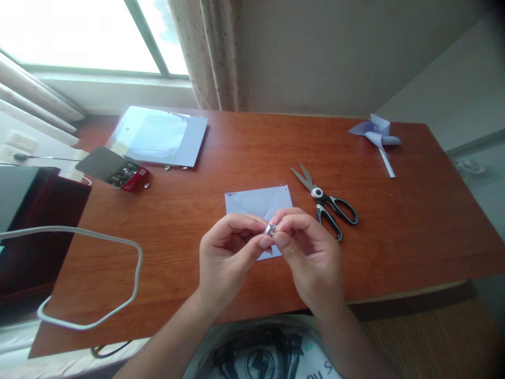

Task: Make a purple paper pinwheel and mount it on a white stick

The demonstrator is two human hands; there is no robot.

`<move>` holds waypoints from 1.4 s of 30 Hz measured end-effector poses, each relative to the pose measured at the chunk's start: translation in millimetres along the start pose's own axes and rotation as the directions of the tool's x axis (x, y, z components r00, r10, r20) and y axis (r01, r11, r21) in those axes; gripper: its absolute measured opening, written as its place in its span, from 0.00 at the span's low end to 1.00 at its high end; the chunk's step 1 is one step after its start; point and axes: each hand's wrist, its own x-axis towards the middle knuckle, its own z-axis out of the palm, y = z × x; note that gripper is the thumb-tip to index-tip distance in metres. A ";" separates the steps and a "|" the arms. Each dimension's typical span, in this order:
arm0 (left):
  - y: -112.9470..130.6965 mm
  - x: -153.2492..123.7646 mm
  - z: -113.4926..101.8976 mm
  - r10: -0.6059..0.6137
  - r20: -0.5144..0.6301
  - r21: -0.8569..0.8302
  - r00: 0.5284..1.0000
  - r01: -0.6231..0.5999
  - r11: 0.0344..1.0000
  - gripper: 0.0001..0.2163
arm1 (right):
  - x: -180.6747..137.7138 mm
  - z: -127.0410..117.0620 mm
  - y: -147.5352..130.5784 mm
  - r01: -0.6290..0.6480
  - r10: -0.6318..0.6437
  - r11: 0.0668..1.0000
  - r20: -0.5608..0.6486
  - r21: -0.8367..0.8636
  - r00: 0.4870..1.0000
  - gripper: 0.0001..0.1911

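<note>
My left hand and my right hand meet above the desk, fingers pinched together on a small shiny metal piece, perhaps a pin or clasp. Under them lies a pale blue paper square with diagonal creases, partly hidden by my fingers. Black-handled scissors lie just to the right of the paper, blades slightly apart and pointing away from me.
The wooden desk carries a red box of metal pins with its lid up, a stack of blue sheets in plastic, and a paper pinwheel at the far right. A white cable loops over the left edge.
</note>
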 end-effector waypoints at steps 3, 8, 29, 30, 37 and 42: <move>0.9 0.2 1.6 0.086 0.008 0.029 0.996 -0.086 0.996 0.04 | -1.3 3.8 1.7 0.027 -0.027 1.000 -0.034 0.003 0.999 0.05; -1.4 0.9 1.9 0.211 0.021 0.084 0.977 -0.212 0.974 0.05 | -4.9 9.0 6.0 0.077 -0.081 0.996 -0.097 -0.042 0.992 0.06; -10.6 -6.6 -0.7 0.386 0.007 0.185 0.923 -0.380 0.906 0.10 | -8.5 19.4 5.8 0.070 -0.080 0.996 -0.175 -0.060 0.981 0.04; -10.9 -6.5 -0.8 0.390 0.006 0.186 0.921 -0.384 0.904 0.10 | -8.6 19.8 6.1 0.068 -0.078 0.996 -0.178 -0.064 0.981 0.04; -9.2 -5.6 2.0 0.385 -0.012 0.223 0.923 -0.373 0.901 0.08 | -8.7 18.1 6.2 0.044 -0.060 0.995 -0.175 -0.093 0.983 0.04; -8.2 -1.0 3.1 0.172 -0.022 0.163 0.985 -0.166 0.973 0.03 | -0.5 5.7 3.8 0.007 -0.014 0.996 -0.086 -0.087 0.996 0.04</move>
